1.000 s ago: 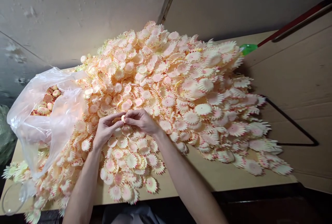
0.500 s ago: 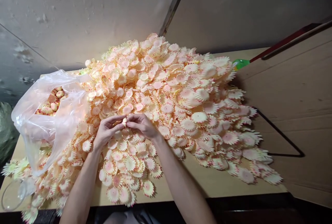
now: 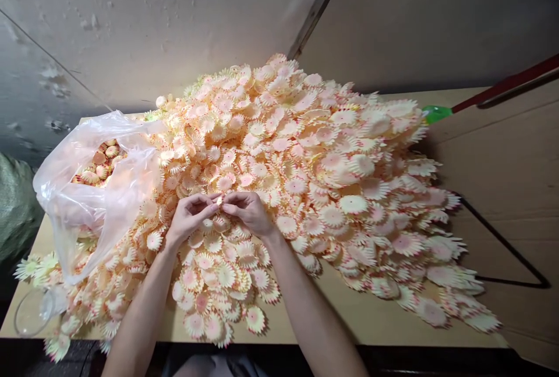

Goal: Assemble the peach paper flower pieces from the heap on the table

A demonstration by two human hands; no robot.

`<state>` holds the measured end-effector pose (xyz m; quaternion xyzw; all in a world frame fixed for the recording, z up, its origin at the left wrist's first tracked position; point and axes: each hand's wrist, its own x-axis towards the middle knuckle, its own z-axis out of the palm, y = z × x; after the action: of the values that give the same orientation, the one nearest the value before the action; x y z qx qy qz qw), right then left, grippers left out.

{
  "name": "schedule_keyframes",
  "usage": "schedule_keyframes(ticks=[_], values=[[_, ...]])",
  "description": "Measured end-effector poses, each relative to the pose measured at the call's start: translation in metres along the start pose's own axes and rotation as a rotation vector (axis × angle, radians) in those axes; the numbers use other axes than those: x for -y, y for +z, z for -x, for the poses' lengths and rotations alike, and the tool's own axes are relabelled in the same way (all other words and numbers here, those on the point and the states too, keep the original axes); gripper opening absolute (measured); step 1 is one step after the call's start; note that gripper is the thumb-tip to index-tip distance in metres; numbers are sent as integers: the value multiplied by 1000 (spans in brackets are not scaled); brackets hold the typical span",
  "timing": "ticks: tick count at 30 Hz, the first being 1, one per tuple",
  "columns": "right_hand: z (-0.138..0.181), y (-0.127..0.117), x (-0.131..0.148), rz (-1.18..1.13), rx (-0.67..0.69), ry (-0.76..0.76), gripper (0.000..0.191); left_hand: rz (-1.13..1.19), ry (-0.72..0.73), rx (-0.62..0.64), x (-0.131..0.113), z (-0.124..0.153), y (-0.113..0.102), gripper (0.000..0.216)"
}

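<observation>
Hands unmoved: left hand (image 3: 188,215) and right hand (image 3: 248,212) pinch flower piece (image 3: 219,201).

Above the flower pile (image 3: 332,156), left hand (image 3: 190,214) and right hand (image 3: 248,211) pinch one small flower piece (image 3: 219,201) together; a plastic bag (image 3: 94,191) lies at the pile's left edge.

Both bare forearms rise from the lower edge and converge toward the middle. The left hand (image 3: 188,217) is palm-inward, fingers curled, thumb and forefinger pinched at the tips. The right hand (image 3: 250,212) mirrors it, knuckles up, its own fingertips (image 3: 227,207) pressed together. The two grips meet tip to tip, wrists slightly bent and well apart.
</observation>
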<state>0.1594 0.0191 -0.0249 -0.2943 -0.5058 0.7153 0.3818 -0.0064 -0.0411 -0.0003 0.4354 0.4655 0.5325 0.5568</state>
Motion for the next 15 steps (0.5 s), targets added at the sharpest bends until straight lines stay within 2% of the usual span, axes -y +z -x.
schedule_keyframes(ticks=[10, 15], values=[[2, -2, 7, -52, 33, 25, 17, 104, -82, -59, 2, 2, 4, 32], [1, 4, 6, 46, 33, -42, 19, -88, 23, -117, 0, 2, 7, 29]])
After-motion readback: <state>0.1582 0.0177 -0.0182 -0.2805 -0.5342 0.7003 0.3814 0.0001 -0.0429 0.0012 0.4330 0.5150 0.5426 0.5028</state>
